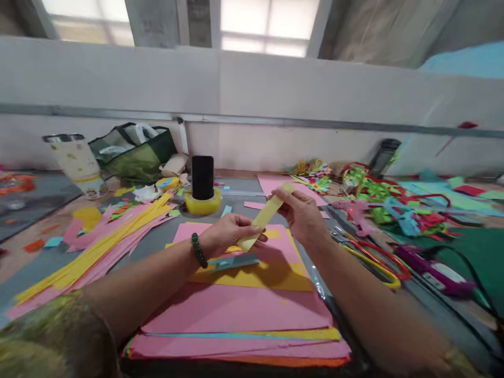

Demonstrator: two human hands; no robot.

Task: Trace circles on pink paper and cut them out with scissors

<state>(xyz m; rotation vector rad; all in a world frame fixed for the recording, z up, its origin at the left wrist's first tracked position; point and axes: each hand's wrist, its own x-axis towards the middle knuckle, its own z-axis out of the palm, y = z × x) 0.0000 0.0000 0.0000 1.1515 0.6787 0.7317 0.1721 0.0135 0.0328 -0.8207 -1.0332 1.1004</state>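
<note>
A pale yellow paper strip (266, 215) is held up above the table by both hands. My left hand (228, 233), with a dark green bead bracelet at the wrist, pinches its lower end. My right hand (301, 214) pinches the upper end. Below them lies a stack of pink and yellow paper sheets (240, 310), with a blue-grey strip (234, 261) lying on top of the stack just under my left hand.
Long yellow and pink strips (98, 247) fan out at the left. A yellow tape roll (202, 203) with a black cylinder standing in it sits behind. Red and yellow scissors (378, 260), a purple tool (433, 270) and colourful paper scraps (378, 199) crowd the right. A green bag (134, 152) stands at the back.
</note>
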